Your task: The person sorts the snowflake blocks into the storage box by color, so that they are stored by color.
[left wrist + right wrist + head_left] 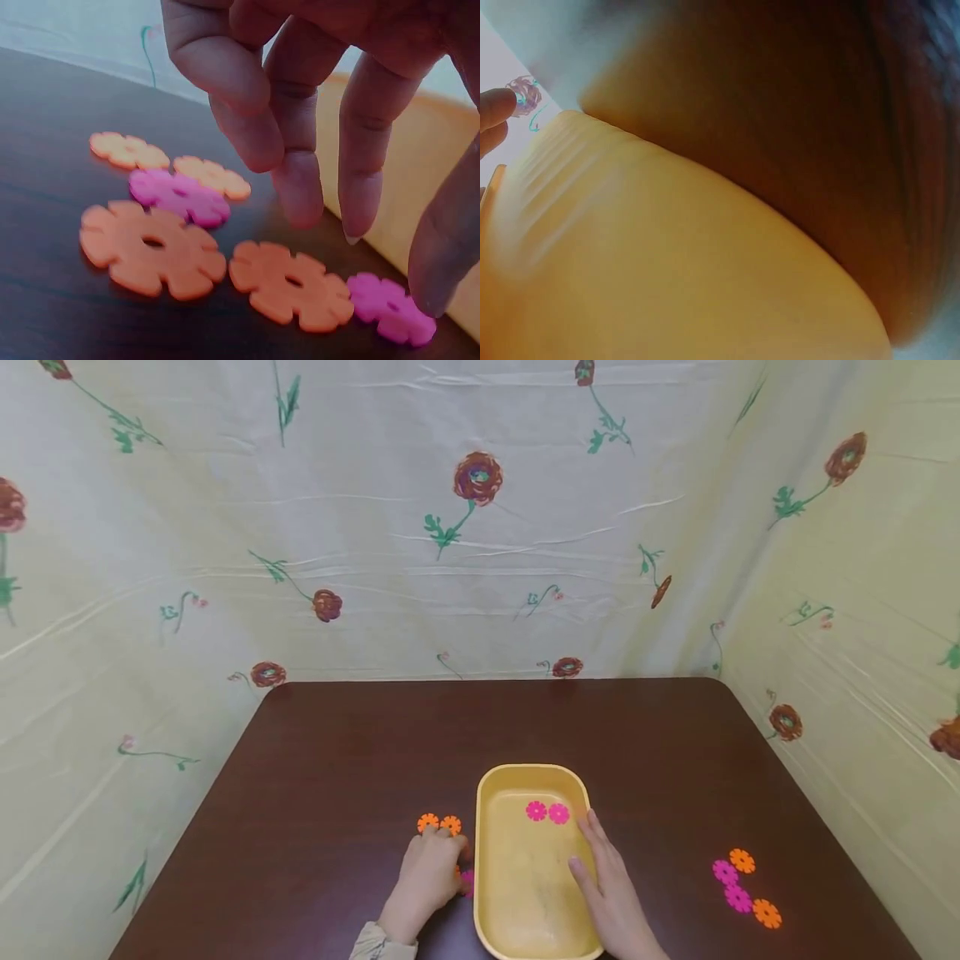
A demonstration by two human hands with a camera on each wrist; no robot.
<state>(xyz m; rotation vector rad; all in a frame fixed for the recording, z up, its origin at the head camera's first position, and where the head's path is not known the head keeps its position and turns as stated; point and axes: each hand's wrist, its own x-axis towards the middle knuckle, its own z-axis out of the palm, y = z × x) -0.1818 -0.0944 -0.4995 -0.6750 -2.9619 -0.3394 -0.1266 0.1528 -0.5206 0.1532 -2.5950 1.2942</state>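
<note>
Both hands' fingers relaxed: left hand (429, 874) over orange discs (217, 266), right hand (609, 887) touching tray (491, 793).

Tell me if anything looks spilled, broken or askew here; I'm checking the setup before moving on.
Nothing stands out. The yellow tray sits flat on the table with two pink discs inside. Other discs lie flat in a cluster under the left hand and another to the right. The right hand rests on the tray's rim.
</note>
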